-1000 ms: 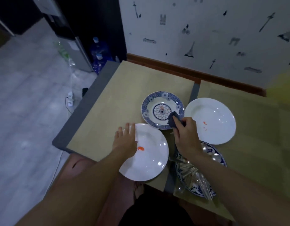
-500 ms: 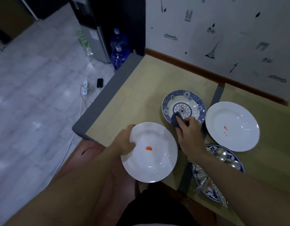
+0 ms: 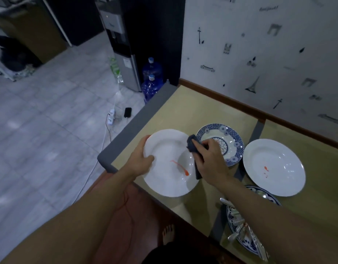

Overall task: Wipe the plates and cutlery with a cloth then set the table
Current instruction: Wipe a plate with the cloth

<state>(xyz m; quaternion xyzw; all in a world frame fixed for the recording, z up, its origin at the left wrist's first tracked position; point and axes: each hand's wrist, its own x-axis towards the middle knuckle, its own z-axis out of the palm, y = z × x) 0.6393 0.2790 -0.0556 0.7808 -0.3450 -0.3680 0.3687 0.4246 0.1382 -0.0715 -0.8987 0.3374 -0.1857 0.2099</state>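
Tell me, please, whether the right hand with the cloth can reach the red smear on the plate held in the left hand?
Probably yes: the right hand holds the cloth over the white plate, the red smear lies uncovered beside it, and the left hand grips the opposite rim.

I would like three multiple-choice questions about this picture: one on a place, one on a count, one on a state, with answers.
1. Where does the cutlery lie? A. on a blue patterned plate B. on the floor C. in a drawer
2. How many plain white plates are in view? A. one B. two C. four
3. The white plate in the left hand is: A. clean B. streaked with red C. broken
1 A: it lies on the patterned plate nearest the person. 2 B: one is held, the other white plate lies on the table. 3 B: a red streak crosses it.
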